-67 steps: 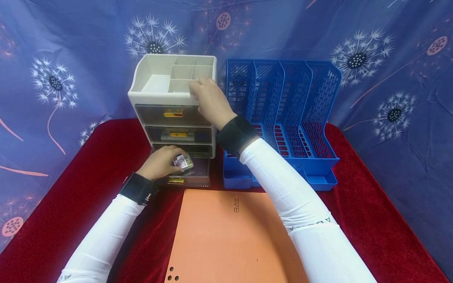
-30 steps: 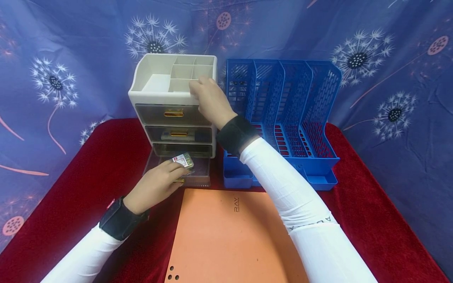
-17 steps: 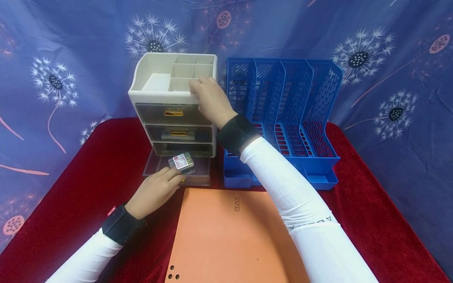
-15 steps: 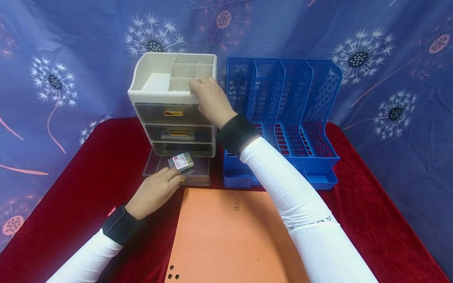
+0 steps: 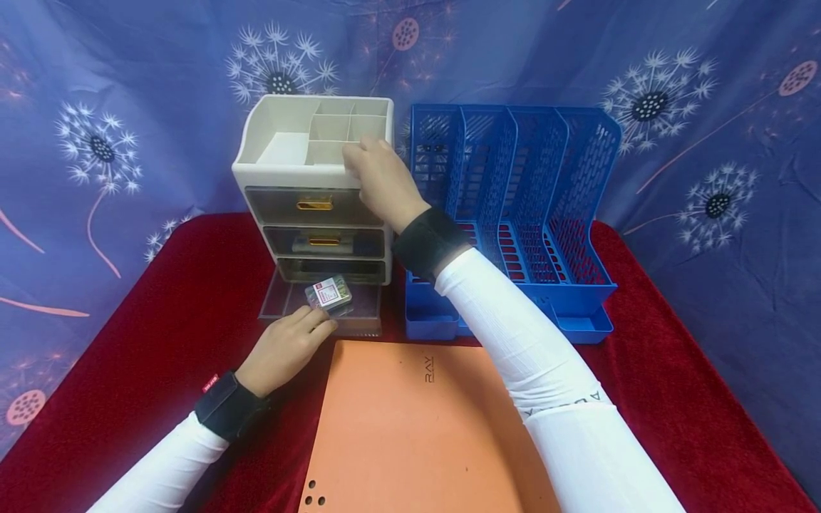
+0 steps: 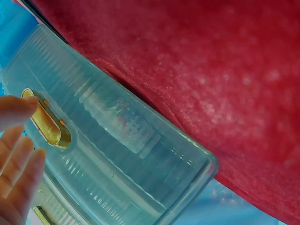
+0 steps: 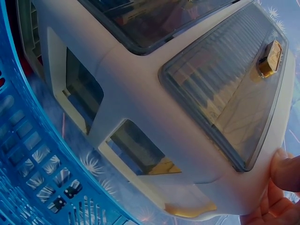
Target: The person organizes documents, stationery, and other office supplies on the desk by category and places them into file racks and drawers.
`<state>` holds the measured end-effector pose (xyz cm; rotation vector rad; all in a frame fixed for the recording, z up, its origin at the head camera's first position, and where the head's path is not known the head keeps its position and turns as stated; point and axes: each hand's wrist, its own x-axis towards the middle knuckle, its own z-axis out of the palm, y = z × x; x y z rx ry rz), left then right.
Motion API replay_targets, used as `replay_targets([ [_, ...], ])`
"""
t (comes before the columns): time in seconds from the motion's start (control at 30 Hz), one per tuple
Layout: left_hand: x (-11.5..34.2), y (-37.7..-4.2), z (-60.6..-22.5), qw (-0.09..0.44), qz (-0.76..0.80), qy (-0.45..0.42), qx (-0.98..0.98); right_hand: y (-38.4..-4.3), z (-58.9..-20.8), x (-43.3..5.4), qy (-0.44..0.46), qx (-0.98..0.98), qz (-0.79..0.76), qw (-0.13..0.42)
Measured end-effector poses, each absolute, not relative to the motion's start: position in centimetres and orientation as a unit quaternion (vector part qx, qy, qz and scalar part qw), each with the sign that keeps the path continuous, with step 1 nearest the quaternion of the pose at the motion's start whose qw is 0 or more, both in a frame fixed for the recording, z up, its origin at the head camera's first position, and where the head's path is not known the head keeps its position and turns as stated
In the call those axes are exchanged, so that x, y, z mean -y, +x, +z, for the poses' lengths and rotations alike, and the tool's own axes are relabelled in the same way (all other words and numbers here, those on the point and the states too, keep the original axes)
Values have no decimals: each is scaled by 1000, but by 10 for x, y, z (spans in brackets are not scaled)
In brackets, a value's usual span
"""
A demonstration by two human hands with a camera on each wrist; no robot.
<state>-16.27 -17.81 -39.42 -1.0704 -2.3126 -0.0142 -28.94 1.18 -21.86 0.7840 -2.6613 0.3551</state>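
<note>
My right hand (image 5: 383, 182) grips the top right front corner of a cream desk organizer (image 5: 308, 176), with the thumb outside (image 7: 286, 171). The organizer's bottom drawer (image 5: 362, 324), clear and smoky, is pulled out. Inside it lies a small clear plastic box (image 5: 328, 293) with a white and red label; its contents are too small to tell. At the drawer's front is my left hand (image 5: 286, 349). In the left wrist view, its thumb touches the gold handle (image 6: 47, 124), while the other fingers (image 6: 28, 173) stay extended and apart from it.
Blue mesh file racks (image 5: 513, 214) stand close to the organizer's right side. An orange board (image 5: 417, 427) lies in front on the red cloth (image 5: 160, 356). Two upper drawers with gold handles are closed. A patterned blue curtain (image 5: 487, 57) hangs behind.
My left hand has let go of the small plastic box, leaving it in the drawer, and has moved back toward me to the drawer's front. My right hand has not moved.
</note>
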Motion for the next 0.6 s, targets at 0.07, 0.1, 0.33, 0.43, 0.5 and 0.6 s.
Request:
replay_targets([
  [0.07, 178, -163, -395, 291, 0, -401, 869, -289, -219, -12, 276, 937, 127, 171],
  [0.1, 178, -163, -396, 289, 2, -399, 870, -289, -219, -12, 276, 937, 127, 172],
  [0.33, 176, -162, -396, 281, 5, -390, 877, -289, -219, -12, 279, 936, 124, 176],
  [0.43, 175, -162, -397, 285, 4, -387, 877, -289, -219, -12, 279, 936, 124, 174],
  [0.5, 174, -162, -399, 287, 5, -385, 877, -289, -219, -12, 278, 937, 124, 172],
  [0.6, 173, -162, -399, 288, 7, -380, 879, -289, -219, -13, 278, 937, 125, 172],
])
